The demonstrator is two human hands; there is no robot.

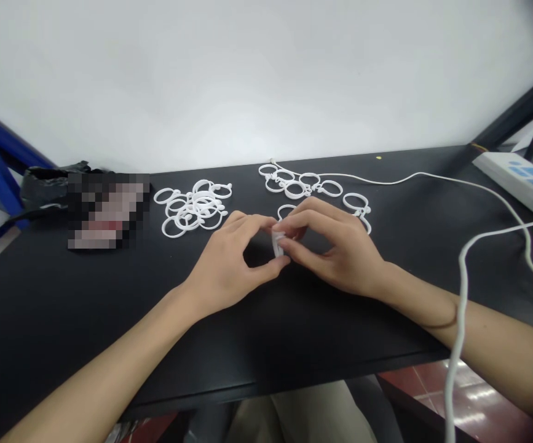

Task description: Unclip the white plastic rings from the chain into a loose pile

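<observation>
Between my two hands, above the front-middle of the black table, is a white plastic curtain ring (278, 243), seen nearly edge-on. My left hand (224, 264) grips it from the left, index finger on top and thumb at the bottom. The fingers of my right hand (342, 249) pinch it from the other side and hide part of it. A heap of similar white rings (204, 209) with small eyelets lies behind my left hand. More white rings (308, 189) lie behind my right hand, some partly covered by it.
A black plastic bag (47, 187) and a pixelated item (109, 212) lie at the left. One white cable (399, 183) runs along the back; another crosses in front of my right forearm. A white box (515, 178) sits far right. A wall (266, 80) stands behind the table (229, 351).
</observation>
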